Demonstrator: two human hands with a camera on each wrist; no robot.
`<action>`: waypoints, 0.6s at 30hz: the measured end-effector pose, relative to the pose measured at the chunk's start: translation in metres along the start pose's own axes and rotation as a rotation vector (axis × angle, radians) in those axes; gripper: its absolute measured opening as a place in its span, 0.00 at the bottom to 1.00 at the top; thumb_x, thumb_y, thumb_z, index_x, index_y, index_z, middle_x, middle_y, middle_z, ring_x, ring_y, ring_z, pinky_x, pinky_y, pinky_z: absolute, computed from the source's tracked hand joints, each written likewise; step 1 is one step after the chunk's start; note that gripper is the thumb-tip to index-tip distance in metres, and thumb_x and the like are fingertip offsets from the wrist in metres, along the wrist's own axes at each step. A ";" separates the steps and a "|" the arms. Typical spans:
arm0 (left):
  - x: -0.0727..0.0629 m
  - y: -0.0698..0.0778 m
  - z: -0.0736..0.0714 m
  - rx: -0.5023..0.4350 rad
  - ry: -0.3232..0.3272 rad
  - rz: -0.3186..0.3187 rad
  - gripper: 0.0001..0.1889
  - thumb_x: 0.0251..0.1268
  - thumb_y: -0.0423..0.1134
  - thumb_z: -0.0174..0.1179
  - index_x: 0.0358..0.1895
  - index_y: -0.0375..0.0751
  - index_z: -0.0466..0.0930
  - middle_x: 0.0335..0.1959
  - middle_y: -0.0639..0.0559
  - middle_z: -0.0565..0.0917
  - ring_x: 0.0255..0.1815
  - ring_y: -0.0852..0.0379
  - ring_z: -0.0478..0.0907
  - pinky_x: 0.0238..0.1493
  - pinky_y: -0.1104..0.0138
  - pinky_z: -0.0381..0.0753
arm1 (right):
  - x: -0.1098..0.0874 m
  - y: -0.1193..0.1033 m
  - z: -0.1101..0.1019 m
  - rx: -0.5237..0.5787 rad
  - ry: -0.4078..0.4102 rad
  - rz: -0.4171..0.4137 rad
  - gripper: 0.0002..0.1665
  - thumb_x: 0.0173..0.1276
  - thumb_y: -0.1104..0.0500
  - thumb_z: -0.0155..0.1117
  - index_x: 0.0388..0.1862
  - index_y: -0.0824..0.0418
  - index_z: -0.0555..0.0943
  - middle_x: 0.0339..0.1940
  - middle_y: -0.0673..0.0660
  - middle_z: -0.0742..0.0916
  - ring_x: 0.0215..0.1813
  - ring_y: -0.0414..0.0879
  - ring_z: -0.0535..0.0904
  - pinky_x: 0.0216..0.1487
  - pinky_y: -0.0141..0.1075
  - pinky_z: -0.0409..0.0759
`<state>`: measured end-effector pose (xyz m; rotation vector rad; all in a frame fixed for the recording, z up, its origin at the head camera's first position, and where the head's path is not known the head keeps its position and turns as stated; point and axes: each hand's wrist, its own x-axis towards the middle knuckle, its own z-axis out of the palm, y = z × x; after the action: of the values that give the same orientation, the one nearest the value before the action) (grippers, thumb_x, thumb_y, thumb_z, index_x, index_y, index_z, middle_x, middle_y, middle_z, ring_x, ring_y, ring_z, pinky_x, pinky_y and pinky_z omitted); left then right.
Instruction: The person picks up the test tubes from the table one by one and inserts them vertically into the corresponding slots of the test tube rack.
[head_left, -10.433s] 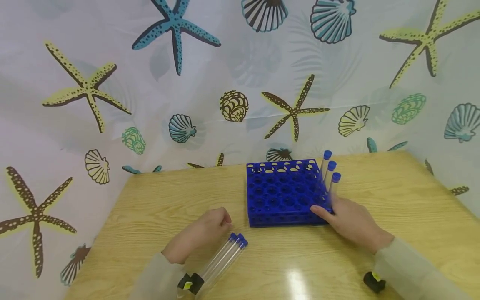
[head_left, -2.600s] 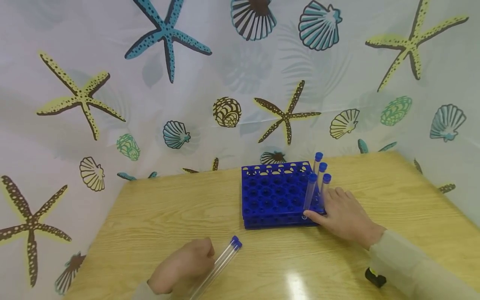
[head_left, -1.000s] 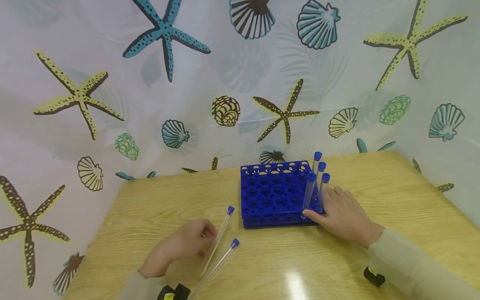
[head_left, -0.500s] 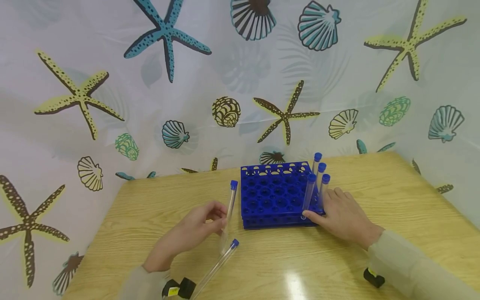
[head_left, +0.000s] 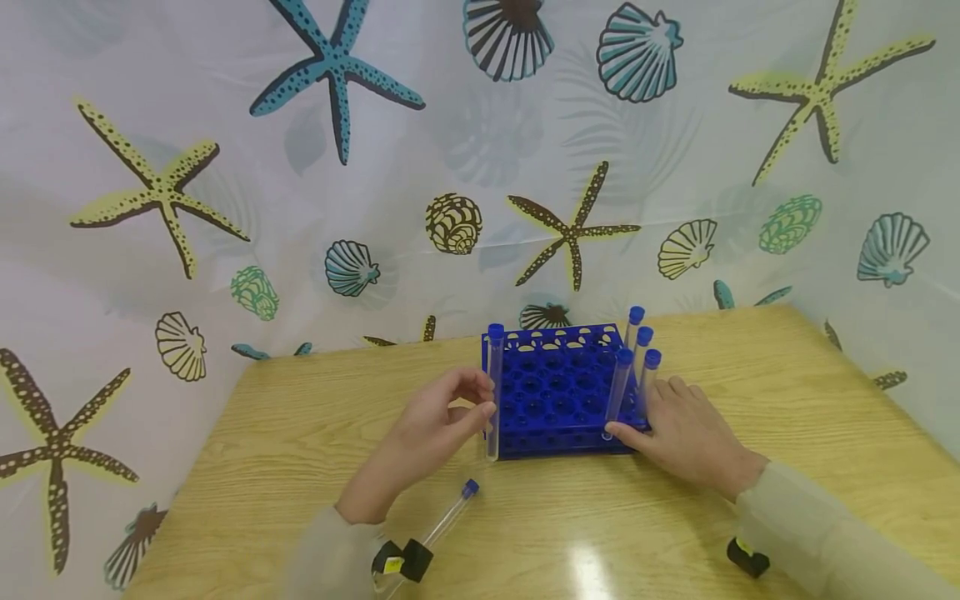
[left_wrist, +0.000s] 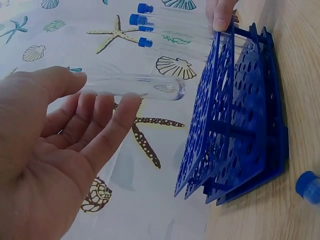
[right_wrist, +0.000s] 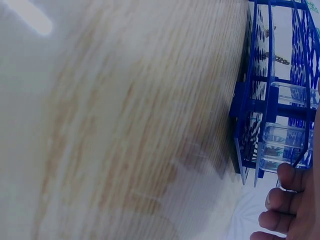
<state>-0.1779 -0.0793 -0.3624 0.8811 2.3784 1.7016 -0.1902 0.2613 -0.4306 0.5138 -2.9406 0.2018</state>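
Note:
My left hand (head_left: pixel 431 429) pinches a clear test tube (head_left: pixel 493 375) with a blue cap between thumb and fingers. The tube stands upright in front of the left end of the blue test tube rack (head_left: pixel 562 407). In the left wrist view, its rounded bottom (left_wrist: pixel 175 89) points at the rack and is apart from it; the cap is hidden behind the hand. My right hand (head_left: pixel 693 437) grips the rack's right end, thumb on the front corner. In the right wrist view, its fingers (right_wrist: pixel 282 202) bend around that end. Several capped tubes (head_left: pixel 618 387) stand in the rack beside it.
Another capped test tube (head_left: pixel 448 518) lies on the wooden table (head_left: pixel 600 517), partly under the left wrist. A cloth (head_left: pixel 405 167) printed with starfish and shells hangs behind and beside the table.
One tube has joined those in the rack's right end. Since then my left hand has picked another off the table, tilted it upright and brought it to the rack's left end. My right hand stays.

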 end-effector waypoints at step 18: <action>0.046 0.005 0.046 0.164 0.140 0.179 0.11 0.71 0.30 0.58 0.52 0.32 0.71 0.44 0.42 0.78 0.46 0.51 0.78 0.43 0.71 0.84 | 0.000 0.000 0.004 0.014 -0.001 0.013 0.58 0.69 0.24 0.46 0.72 0.74 0.61 0.54 0.68 0.83 0.57 0.63 0.76 0.58 0.60 0.71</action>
<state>-0.1966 -0.0168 -0.3631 1.0607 2.6357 1.6992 -0.1910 0.2602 -0.4347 0.4972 -2.9460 0.2243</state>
